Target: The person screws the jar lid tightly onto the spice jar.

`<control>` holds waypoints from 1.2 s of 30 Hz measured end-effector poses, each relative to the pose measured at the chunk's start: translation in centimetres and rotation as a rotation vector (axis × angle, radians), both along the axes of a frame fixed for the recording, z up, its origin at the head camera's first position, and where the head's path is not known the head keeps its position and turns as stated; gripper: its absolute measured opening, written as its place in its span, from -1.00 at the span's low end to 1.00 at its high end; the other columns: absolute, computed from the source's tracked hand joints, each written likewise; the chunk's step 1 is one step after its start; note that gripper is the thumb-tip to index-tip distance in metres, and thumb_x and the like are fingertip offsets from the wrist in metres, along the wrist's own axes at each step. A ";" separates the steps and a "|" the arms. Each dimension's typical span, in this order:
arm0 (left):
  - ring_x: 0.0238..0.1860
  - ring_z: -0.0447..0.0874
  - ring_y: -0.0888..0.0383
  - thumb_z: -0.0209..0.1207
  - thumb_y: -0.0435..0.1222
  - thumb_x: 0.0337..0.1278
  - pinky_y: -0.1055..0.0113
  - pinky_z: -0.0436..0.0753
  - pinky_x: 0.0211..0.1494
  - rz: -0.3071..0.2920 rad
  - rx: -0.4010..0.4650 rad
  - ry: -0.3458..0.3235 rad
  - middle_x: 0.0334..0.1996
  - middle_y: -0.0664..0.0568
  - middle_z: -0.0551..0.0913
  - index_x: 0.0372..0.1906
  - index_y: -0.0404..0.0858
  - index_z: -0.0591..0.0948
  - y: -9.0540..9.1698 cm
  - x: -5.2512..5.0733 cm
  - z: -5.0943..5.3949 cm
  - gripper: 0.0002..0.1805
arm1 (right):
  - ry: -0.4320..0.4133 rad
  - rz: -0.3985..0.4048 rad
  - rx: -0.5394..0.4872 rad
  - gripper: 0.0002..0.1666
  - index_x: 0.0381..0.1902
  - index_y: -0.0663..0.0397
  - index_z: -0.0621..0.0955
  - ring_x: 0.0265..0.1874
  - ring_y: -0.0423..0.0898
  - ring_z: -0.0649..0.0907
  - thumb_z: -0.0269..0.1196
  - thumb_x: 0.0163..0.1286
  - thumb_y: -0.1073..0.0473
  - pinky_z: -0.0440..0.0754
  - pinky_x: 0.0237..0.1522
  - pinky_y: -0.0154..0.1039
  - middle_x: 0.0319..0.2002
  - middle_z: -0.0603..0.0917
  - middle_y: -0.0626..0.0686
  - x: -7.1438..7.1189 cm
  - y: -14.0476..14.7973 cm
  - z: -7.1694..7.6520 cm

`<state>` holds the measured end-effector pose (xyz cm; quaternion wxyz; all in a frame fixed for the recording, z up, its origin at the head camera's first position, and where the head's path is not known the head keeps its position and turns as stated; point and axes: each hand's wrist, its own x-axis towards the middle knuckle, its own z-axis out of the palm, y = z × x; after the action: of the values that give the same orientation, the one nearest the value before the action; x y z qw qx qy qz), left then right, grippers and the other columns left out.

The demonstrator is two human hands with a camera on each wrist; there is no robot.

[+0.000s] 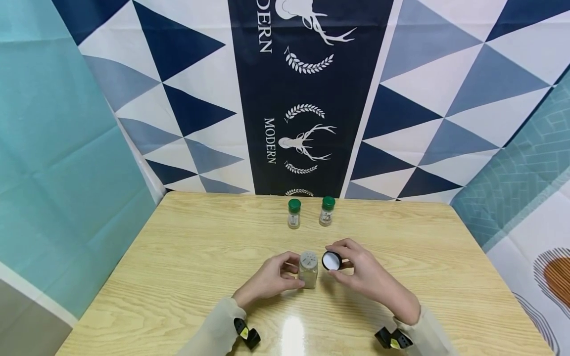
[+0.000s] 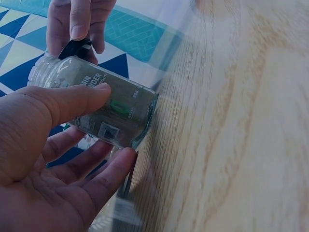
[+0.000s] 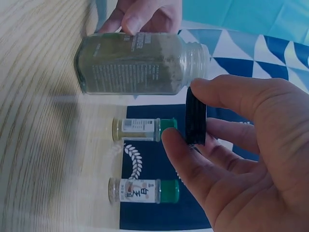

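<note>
A square glass spice jar (image 1: 308, 278) of greyish-brown powder stands upright on the wooden table, with a perforated shaker top. My left hand (image 1: 275, 277) holds it from the left side, the thumb lying across its printed label in the left wrist view. To the right of the jar, my right hand (image 1: 362, 269) pinches a round black lid (image 1: 331, 260) between thumb and fingers. The lid is tilted, its white inside facing the head camera. It is off the jar; the right wrist view shows the lid (image 3: 195, 116) close to the bare glass neck (image 3: 198, 60).
Two small spice bottles with green caps stand further back, one on the left (image 1: 294, 213) and one on the right (image 1: 327, 211). Behind the wooden table (image 1: 200, 237) hangs a patterned cloth (image 1: 307, 89). Each sleeve carries a black wrist device.
</note>
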<state>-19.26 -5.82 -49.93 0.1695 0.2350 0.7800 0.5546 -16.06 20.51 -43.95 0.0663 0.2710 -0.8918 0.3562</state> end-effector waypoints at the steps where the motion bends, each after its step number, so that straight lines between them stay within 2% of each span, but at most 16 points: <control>1: 0.10 0.67 0.04 0.46 -0.35 0.16 0.42 0.73 0.08 0.000 0.000 0.000 0.11 -0.08 0.66 0.23 -0.24 0.58 0.0 0.0 0.0 -0.47 | -0.001 0.003 0.000 -0.45 0.18 0.27 0.64 -0.08 -0.01 0.72 0.49 0.22 0.36 0.78 -0.17 -0.37 0.05 0.63 0.14 0.0 0.0 0.0; 8: 0.10 0.67 0.05 0.46 -0.36 0.15 0.42 0.73 0.08 -0.001 0.007 -0.006 0.10 -0.07 0.66 0.22 -0.24 0.58 0.0 0.1 0.1 -0.47 | -0.011 0.035 -0.007 -0.40 0.25 0.21 0.57 -0.08 0.01 0.74 0.46 0.25 0.38 0.77 -0.23 -0.40 0.06 0.63 0.13 0.1 -0.2 0.0; 15: 0.11 0.66 0.05 0.46 -0.36 0.15 0.40 0.73 0.09 0.000 0.008 -0.003 0.10 -0.07 0.65 0.22 -0.24 0.58 -0.1 0.1 -0.1 -0.47 | -0.025 0.056 -0.017 -0.36 0.27 0.23 0.54 -0.11 0.04 0.74 0.46 0.24 0.40 0.77 -0.28 -0.36 0.10 0.64 0.20 0.2 -0.4 0.1; 23: 0.12 0.66 0.04 0.46 -0.34 0.16 0.42 0.72 0.09 0.001 0.004 -0.005 0.11 -0.06 0.65 0.24 -0.23 0.58 0.1 -0.1 -0.2 -0.46 | -0.007 0.033 -0.023 -0.29 0.31 0.18 0.50 -0.17 -0.09 0.73 0.48 0.21 0.40 0.76 -0.28 -0.35 0.12 0.65 0.17 0.2 -0.5 0.0; 36: 0.11 0.67 0.03 0.47 -0.35 0.14 0.44 0.72 0.08 0.001 0.009 0.003 0.11 -0.08 0.66 0.24 -0.24 0.59 0.0 -0.1 -0.1 -0.46 | 0.026 0.059 -0.121 -0.30 0.34 0.15 0.49 -0.02 0.01 0.75 0.49 0.28 0.28 0.80 -0.03 -0.25 0.12 0.66 0.13 -0.1 -1.0 0.1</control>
<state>-19.32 -5.81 -50.08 0.1669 0.2364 0.7778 0.5579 -16.16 19.48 -43.87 0.0837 0.2974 -0.8593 0.4076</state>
